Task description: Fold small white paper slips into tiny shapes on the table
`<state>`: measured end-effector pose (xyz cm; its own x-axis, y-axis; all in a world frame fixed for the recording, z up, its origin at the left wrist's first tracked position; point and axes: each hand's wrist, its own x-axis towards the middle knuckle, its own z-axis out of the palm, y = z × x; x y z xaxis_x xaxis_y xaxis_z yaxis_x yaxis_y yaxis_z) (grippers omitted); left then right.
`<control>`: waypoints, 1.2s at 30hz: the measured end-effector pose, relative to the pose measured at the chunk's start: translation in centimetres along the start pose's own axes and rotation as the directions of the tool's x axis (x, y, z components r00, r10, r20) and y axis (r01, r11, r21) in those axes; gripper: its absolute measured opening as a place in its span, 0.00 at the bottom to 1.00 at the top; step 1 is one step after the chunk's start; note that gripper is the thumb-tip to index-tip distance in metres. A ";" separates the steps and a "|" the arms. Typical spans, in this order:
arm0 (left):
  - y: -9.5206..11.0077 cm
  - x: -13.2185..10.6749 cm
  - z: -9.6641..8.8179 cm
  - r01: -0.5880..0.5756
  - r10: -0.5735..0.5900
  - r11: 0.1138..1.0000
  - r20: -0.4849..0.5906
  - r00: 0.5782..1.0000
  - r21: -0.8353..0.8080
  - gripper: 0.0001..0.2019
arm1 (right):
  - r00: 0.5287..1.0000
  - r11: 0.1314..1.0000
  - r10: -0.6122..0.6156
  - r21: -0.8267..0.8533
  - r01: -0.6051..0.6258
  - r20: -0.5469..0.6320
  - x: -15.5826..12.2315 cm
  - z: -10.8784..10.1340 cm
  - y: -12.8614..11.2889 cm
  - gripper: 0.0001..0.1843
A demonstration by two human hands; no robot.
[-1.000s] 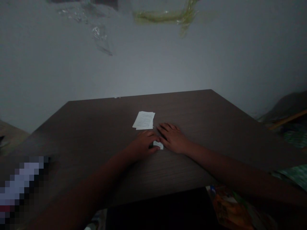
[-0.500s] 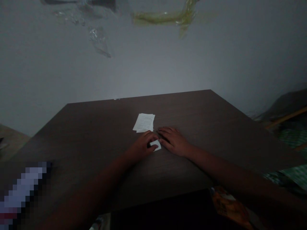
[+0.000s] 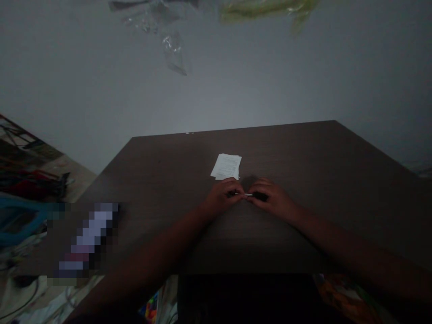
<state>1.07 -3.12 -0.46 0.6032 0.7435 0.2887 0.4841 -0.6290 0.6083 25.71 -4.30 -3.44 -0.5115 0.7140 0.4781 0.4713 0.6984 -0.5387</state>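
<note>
Both hands meet over the middle of the table [image 3: 168, 180]. Between their fingertips shows a thin white strip, the edge of a small piece of paper [image 3: 249, 194]. My left hand [image 3: 222, 195] pinches it from the left, fingers curled. From the right, my right hand [image 3: 273, 198] closes thumb and fingers on the same paper. Most of the piece is hidden by the fingers, so its folds cannot be made out. Just beyond my left hand lies a small stack of printed white papers [image 3: 227, 166], slightly fanned.
A blurred-out, slanted bright object [image 3: 91, 236] lies at the table's left side. Past that edge stands a blue plastic stool-like thing [image 3: 23, 218] among clutter. The wall [image 3: 253, 81] behind carries clear plastic and yellow tape [image 3: 256, 10].
My right hand has lifted from lying flat and now grips the paper together with my left. The paper has turned edge-on. The view has swung left.
</note>
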 end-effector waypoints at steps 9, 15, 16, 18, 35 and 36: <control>-0.8 0.2 0.2 -0.097 0.097 0.995 0.041 0.994 0.000 0.05 | 1.000 0.998 0.001 -0.068 -0.001 0.002 0.0 -0.7 -0.1 0.06; -1.4 0.2 0.5 -0.119 0.117 0.992 0.036 0.992 0.044 0.10 | 0.997 0.980 -0.053 -0.187 0.061 0.047 -0.1 -1.0 0.0 0.07; -1.4 0.1 0.6 -0.123 0.122 0.991 0.039 0.992 0.045 0.10 | 0.996 0.977 -0.070 -0.198 0.079 0.056 -0.1 -0.9 0.0 0.07; -1.4 0.0 0.7 -0.124 0.123 0.991 0.036 0.992 0.049 0.09 | 0.993 0.971 -0.069 -0.222 0.088 0.091 -0.1 -0.8 -0.1 0.07; -0.7 -0.5 -1.2 -0.213 0.176 0.963 0.214 0.961 0.165 0.05 | 0.975 0.931 -0.123 -0.320 0.177 0.183 -0.3 -1.4 -1.2 0.09; -0.7 -0.5 -1.3 -0.209 0.173 0.965 0.214 0.961 0.160 0.05 | 0.974 0.925 -0.134 -0.328 0.189 0.184 -0.3 -1.3 -1.2 0.09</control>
<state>-0.37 -2.78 -0.07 0.7995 0.5572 0.2243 0.4421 -0.7987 0.4082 26.22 -5.34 -2.04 -0.6933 0.5928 0.4097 0.5755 0.7977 -0.1803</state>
